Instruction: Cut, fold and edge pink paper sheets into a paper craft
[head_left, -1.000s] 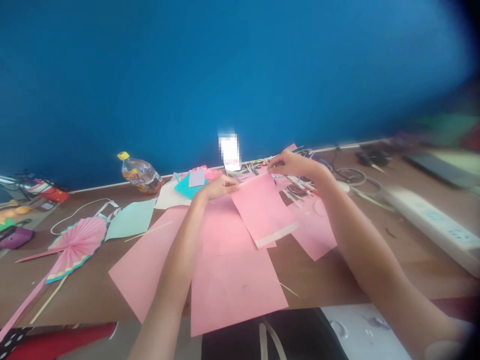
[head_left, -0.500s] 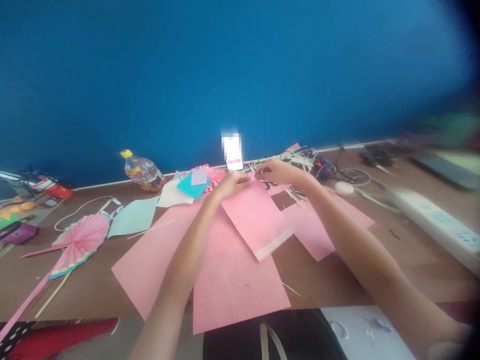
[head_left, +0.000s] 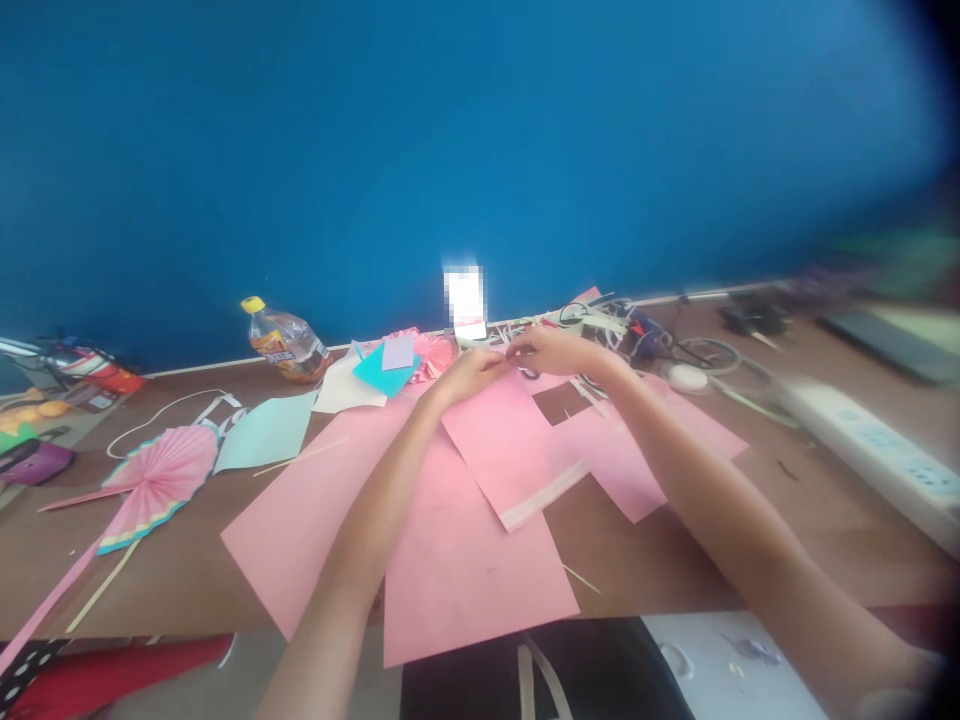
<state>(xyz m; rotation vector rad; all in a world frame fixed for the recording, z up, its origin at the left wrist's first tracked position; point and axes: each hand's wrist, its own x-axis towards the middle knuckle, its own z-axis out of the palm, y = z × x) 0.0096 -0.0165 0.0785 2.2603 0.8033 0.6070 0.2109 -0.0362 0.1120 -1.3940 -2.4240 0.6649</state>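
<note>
A pink sheet of paper (head_left: 510, 450) with a pale strip along its near edge lies over other pink sheets (head_left: 472, 590). At its far edge my left hand (head_left: 474, 374) is closed, with the fingertips pinching the paper. My right hand (head_left: 541, 350) is bent over the same edge, thumb and fingers pressed together close to the left fingertips. Both hands nearly touch there. Their fingertips partly hide the far edge of the sheet. Behind them a phone (head_left: 470, 330) with a lit screen leans on the blue wall.
Leftward are a pink pleated paper fan (head_left: 169, 475), a light green sheet (head_left: 266, 435), a blue paper piece (head_left: 386, 372) and a tilted bottle (head_left: 287, 342). On the right lie paper scraps and cables (head_left: 600, 325), a white power strip (head_left: 874, 450) and a pink sheet (head_left: 630, 480).
My right hand has moved slightly left and down, closer to my left hand. The held pink sheet has turned a little, its near corner shifting left.
</note>
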